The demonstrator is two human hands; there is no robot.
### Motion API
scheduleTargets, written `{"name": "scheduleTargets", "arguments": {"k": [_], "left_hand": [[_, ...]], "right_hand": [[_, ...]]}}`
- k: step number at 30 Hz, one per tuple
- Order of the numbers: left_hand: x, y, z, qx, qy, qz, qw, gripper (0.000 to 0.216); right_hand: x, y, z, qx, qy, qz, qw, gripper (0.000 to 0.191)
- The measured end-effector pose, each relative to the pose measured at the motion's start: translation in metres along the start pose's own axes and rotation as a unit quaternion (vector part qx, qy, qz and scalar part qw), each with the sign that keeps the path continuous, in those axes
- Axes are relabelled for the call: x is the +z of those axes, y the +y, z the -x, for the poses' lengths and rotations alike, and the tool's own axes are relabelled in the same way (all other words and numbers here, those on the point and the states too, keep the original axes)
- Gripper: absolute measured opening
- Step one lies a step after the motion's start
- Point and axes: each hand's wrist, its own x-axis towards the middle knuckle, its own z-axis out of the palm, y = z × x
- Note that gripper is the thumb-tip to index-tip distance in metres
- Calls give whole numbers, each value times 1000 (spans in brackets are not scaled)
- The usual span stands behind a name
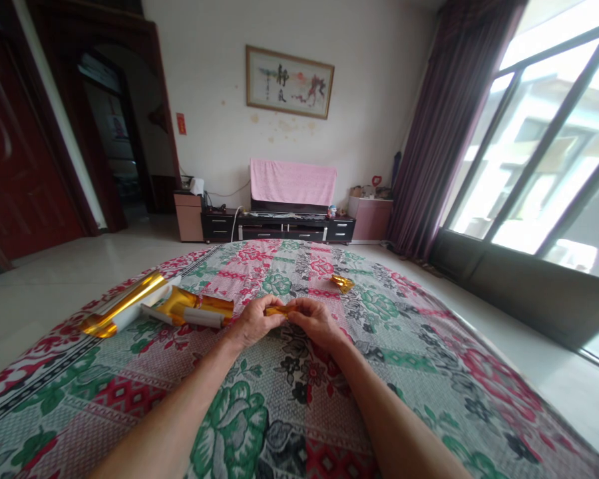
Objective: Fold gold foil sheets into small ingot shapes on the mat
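Observation:
Between my two hands is a small strip of gold foil paper (278, 311), just above the flowered cloth. My left hand (257, 318) pinches its left end, and the fingers of my right hand (313, 319) close on its right end. Parts of the strip are hidden behind the fingers. A folded piece of gold foil (343, 284) lies on the cloth beyond my right hand. To the left of my left hand rest gold foil sheets, one partly rolled (134, 303) and one curled with its white backing showing (194, 310).
A patterned cloth (234, 426) in red, green and grey covers the surface under my arms. Farther off stand a low black cabinet (299, 231) and a screen draped with a pink towel (293, 181). A purple curtain (439, 133) hangs by the window on the right.

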Motion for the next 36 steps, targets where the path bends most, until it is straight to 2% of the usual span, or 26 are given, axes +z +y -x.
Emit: {"name": "scheduleTargets", "arguments": {"k": [12,18,27,36], "left_hand": [[-1,2,0,-37,-28,86,995,34],[-1,2,0,-36,-12,71,997,31],[0,-5,-2,-25,-12,60,998,30],[1,-2,-1,-34,-7,63,997,30]], "right_hand": [[-3,2,-1,11,26,-45,999,22],[-5,7,-1,-8,12,-11,1000,20],[-1,0,0,-17,-2,38,999,16],[-1,0,2,-23,-2,71,997,21]]}}
